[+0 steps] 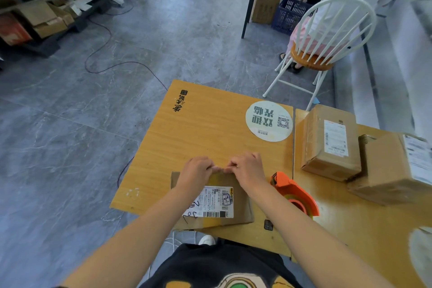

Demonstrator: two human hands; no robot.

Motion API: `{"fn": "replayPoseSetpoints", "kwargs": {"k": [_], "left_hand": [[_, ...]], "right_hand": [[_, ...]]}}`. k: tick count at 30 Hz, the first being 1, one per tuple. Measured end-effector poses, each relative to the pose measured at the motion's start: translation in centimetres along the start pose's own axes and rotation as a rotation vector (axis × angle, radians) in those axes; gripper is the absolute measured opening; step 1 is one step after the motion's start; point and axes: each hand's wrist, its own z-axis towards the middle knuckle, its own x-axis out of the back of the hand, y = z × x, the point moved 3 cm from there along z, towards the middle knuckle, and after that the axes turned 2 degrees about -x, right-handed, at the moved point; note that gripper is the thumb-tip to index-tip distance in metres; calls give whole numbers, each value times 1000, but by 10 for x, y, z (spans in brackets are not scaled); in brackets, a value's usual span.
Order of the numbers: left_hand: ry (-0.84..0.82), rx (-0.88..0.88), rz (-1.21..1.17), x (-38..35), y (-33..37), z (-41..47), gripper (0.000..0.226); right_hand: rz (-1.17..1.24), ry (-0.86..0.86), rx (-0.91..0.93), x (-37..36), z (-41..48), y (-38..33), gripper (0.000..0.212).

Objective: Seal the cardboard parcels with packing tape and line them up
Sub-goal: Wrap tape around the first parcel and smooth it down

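Note:
A flat cardboard parcel (240, 203) with a white shipping label lies near the front edge of the wooden table (198, 133). My left hand (195, 170) and my right hand (247, 168) sit side by side at the parcel's far edge, fingers curled over that edge, fingertips almost meeting. An orange tape dispenser (294, 192) rests on the table just right of my right wrist, held by neither hand. Two more labelled parcels, one (327, 145) and another (392, 168), stand side by side on the adjoining table at the right.
A round white sticker (268, 120) lies at the table's far right corner. Behind it stands a white spindle chair (327, 37) with a person seated at another table. Cardboard is piled on low shelves (46, 14) at the far left, and a dark cable (105, 54) trails over the floor.

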Motion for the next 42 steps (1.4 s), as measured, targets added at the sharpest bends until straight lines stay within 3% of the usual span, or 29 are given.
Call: {"fn": "replayPoseSetpoints", "kwargs": {"k": [3, 7, 14, 17, 20, 26, 33, 42], "left_hand": [[-72, 51, 133, 10, -10, -6, 35], [-114, 207, 78, 16, -17, -13, 36], [-86, 285, 80, 12, -14, -19, 36], [-97, 296, -17, 14, -13, -14, 29], [23, 259, -204, 11, -3, -16, 18], [44, 101, -246, -11, 6, -19, 21], [132, 9, -234, -16, -3, -18, 13], [55, 275, -355, -10, -2, -8, 13]], "right_hand": [[9, -35, -44, 6, -4, 16, 21], [214, -86, -85, 10, -12, 22, 13], [337, -179, -272, 12, -17, 24, 26], [353, -30, -267, 26, -13, 24, 22], [391, 94, -209, 35, -14, 17, 13], [120, -131, -100, 14, -11, 9, 13], [282, -164, -131, -2, -14, 7, 18], [391, -166, -159, -11, -5, -6, 16]]}}
